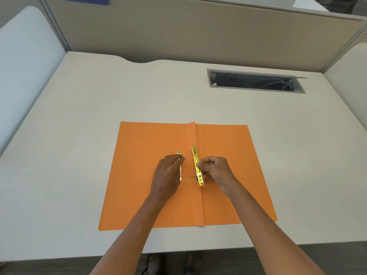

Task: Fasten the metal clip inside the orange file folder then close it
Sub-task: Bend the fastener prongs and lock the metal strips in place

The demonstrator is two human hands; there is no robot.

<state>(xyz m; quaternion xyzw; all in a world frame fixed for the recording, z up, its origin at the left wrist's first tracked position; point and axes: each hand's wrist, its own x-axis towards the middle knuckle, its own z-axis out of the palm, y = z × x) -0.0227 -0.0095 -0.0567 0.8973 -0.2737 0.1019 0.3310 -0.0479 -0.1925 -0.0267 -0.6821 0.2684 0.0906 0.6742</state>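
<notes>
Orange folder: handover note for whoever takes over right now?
Left hand: resting on a loose metal strip on the left flap, grip unclear.
Right hand: fingertips pinching the metal clip bar beside the fold.
Orange folder: open flat on the desk.
Done: nothing visibly fastened.
Left: join strip and bar, fasten clip, close folder.

I see the desk (99, 108) bare on all sides of the open folder (143, 175), so I can pass freely. Only the cable slot (256, 82) near the far right corner and the partition (178, 32) behind block me.
</notes>
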